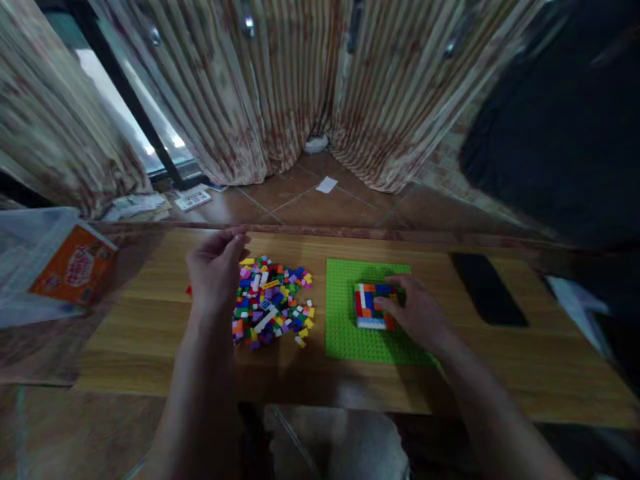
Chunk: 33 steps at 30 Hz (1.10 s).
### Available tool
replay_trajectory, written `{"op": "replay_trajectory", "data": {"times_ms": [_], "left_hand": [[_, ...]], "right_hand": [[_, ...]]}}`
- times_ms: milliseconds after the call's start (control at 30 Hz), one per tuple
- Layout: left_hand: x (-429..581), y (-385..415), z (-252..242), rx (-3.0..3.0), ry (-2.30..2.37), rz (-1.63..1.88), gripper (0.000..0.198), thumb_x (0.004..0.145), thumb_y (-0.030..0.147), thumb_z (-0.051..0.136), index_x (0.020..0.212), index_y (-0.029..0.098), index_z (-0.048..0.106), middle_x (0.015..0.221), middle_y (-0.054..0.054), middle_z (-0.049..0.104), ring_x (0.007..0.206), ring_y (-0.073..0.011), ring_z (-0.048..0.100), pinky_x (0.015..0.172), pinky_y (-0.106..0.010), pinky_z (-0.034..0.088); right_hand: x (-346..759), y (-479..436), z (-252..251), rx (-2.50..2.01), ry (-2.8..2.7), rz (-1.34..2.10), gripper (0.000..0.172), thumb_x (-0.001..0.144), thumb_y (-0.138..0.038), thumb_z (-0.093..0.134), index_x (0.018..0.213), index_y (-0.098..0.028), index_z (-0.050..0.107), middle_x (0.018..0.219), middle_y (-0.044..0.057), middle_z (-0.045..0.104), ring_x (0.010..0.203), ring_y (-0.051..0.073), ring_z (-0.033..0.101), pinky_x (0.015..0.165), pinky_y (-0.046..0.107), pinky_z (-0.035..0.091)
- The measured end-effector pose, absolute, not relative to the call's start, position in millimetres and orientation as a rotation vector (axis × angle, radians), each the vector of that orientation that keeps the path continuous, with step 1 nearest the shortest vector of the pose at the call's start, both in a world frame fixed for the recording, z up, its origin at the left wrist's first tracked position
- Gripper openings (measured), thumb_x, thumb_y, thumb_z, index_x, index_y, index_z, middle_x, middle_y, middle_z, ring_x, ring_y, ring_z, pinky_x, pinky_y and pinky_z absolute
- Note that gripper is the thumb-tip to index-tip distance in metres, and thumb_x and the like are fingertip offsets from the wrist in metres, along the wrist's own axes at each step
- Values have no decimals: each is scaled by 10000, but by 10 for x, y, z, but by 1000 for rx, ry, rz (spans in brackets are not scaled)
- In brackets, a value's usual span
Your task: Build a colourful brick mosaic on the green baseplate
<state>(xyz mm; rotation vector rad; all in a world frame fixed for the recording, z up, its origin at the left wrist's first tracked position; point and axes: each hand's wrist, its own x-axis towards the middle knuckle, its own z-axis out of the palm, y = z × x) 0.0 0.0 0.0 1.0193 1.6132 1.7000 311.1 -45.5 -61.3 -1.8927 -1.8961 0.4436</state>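
A small block built of toy bricks (369, 298), in white, red, blue and orange, stands on a green baseplate (343, 340). My right hand (413, 307) grips this block from the right, thumb on its top and fingers at its far side, hiding its right part. To the left lies a loose pile of colourful toy bricks (273, 300). Over the pile's left edge is my left hand (217, 257), raised, with its fingertips pinched together. Whatever is between those fingertips, if anything, is too small to make out.
The wooden table (135, 300) carries a black phone-like slab (487, 290) right of the baseplate. A clear plastic bag with an orange label (75, 267) is at the left. Beyond the table hang striped curtains (295, 87), and papers (193, 199) lie on the floor.
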Motion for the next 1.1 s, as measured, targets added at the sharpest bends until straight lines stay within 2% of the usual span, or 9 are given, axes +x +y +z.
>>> {"op": "replay_trajectory", "data": {"times_ms": [200, 433, 600, 767, 933, 1100], "left_hand": [[18, -5, -3, 1005, 1580, 1717, 153, 646, 257, 670, 739, 138, 694, 667, 6, 646, 533, -56, 516, 549, -172, 453], [13, 33, -54, 986, 1533, 1720, 141, 638, 244, 687, 729, 138, 701, 696, 0, 656, 592, -69, 556, 580, -174, 468], [33, 20, -76, 1022, 1547, 1679, 169, 639, 247, 687, 762, 134, 711, 709, -4, 661, 613, -83, 564, 584, -181, 466], [-91, 27, -119, 1092, 1624, 1619, 203, 658, 265, 669, 803, 130, 713, 695, 1, 647, 585, -81, 539, 565, -189, 438], [-282, 13, -180, 1247, 1691, 1397, 239, 669, 286, 664, 837, 124, 712, 639, 13, 620, 558, -88, 507, 523, -195, 381], [-342, -67, -164, 1447, 1547, 1047, 203, 669, 297, 663, 767, 124, 705, 680, -12, 666, 602, -124, 562, 562, -220, 428]], "right_hand": [[3118, -460, -702, -1870, -1941, 395, 437, 816, -448, 548, 1133, -151, 602, 1216, 181, 584, 1168, 330, 530, 1018, 500, 405], [3047, -490, -690, -1840, -1941, 408, 443, 835, -394, 524, 1197, -151, 599, 1225, 177, 597, 1179, 327, 524, 998, 512, 420], [3121, -476, -684, -1806, -1936, 438, 499, 820, -476, 551, 1196, -152, 606, 1255, 175, 588, 1201, 334, 518, 1025, 517, 399], [3210, -485, -722, -1771, -1922, 485, 530, 847, -564, 479, 1206, -190, 587, 1249, 149, 595, 1174, 326, 550, 1005, 517, 425], [3195, -470, -808, -1812, -2040, 357, 607, 830, -600, 469, 1190, -130, 601, 1266, 187, 563, 1215, 371, 507, 1044, 537, 382], [3211, -445, -842, -1806, -2038, 339, 592, 816, -605, 489, 1189, -157, 596, 1254, 171, 574, 1192, 363, 524, 1019, 536, 410]]}}
